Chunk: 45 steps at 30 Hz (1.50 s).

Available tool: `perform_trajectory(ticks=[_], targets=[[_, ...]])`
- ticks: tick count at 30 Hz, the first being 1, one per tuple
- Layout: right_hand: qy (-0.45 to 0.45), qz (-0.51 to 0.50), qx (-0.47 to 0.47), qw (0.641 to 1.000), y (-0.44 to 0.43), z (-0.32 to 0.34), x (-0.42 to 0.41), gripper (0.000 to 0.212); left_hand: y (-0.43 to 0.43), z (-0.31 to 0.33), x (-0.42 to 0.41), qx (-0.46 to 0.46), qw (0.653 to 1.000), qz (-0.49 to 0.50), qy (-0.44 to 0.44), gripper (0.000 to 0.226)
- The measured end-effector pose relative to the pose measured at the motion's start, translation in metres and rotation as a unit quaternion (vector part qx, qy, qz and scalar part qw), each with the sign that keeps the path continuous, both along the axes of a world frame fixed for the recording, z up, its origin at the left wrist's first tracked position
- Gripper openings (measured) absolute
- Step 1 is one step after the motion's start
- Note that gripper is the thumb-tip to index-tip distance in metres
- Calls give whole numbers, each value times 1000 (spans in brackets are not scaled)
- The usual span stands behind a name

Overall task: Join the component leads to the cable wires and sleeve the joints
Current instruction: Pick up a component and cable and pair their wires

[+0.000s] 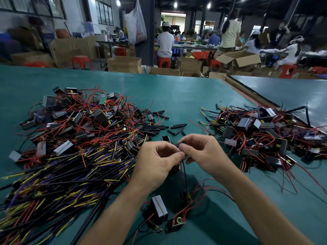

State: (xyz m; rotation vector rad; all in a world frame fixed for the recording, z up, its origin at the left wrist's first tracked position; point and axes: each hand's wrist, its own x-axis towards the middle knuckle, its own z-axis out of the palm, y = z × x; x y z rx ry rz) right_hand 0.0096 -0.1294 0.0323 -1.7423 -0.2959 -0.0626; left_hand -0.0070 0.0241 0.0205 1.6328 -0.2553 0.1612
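On the left of the green tabletop [177, 92] lies a big heap of cables [70, 165]. They have black jackets with yellow, purple and red wire ends, and boxy grey-and-black components are mixed in among them. It looks like stock waiting to be worked, piled where the left hand can reach it. Just right of the heap, short black sleeves [159, 129] are scattered beyond the hands, probably so that one can be picked up without a stretch.

The left hand [155, 160] has its fingers and thumb curled and pinches the top of a thin black wire [184, 174]. The right hand [200, 152] meets it fingertip to fingertip and pinches the same wire. The wire hangs down between the wrists towards the tabletop. Lifting it clear of the clutter seems meant to let the joint be twisted or sleeved freely. The fingers hide whether a sleeve is already on it.

Nearer the body, a grey-faced block component [159, 208] and a small ring coil [178, 221] rest on the tabletop among red leads, and they look like part of the piece in hand. On the right sits a second heap of components [265, 135] trailing red leads. These may be finished pieces, though that cannot be told.
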Motion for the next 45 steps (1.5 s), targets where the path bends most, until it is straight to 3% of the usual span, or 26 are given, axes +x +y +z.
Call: perform_trajectory(ticks=[11, 19, 22, 24, 27, 29, 32, 34, 37, 42, 45], targets=[[65, 54, 52, 995, -21, 2, -1, 12, 4, 4, 0, 25, 1000, 9, 8, 15], [53, 20, 30, 998, -24, -1, 2, 14, 3, 3, -3, 137, 988, 56, -39, 16], [-25, -49, -95, 994, -27, -5, 5, 14, 3, 4, -4, 160, 984, 63, -46, 12], [-54, -63, -224, 971, -31, -9, 7, 13, 4, 4, -6, 177, 981, 68, -47, 10], [-30, -42, -377, 925, -34, -14, 8, 6, 6, 4, -7, 214, 971, 91, -58, 9], [-14, -39, -393, 919, -33, -18, 9, 11, 6, 4, -8, 229, 967, 92, -70, 9], [-27, -50, -332, 942, -31, -18, 10, 11, 4, 5, -11, 230, 967, 71, -84, 13], [-32, -49, -234, 970, -30, -15, 10, 3, 2, 6, -11, 226, 970, 52, -77, 14], [-23, -44, -100, 994, -30, -9, 9, 11, 0, 5, -11, 213, 974, 28, -69, 12], [4, -9, 52, 999, -31, 0, 4, 14, 3, 1, -5, 189, 980, 9, -55, 2], [-5, 11, 84, 996, -28, 5, 1, 13, 2, -2, -3, 171, 984, 12, -47, 7]])
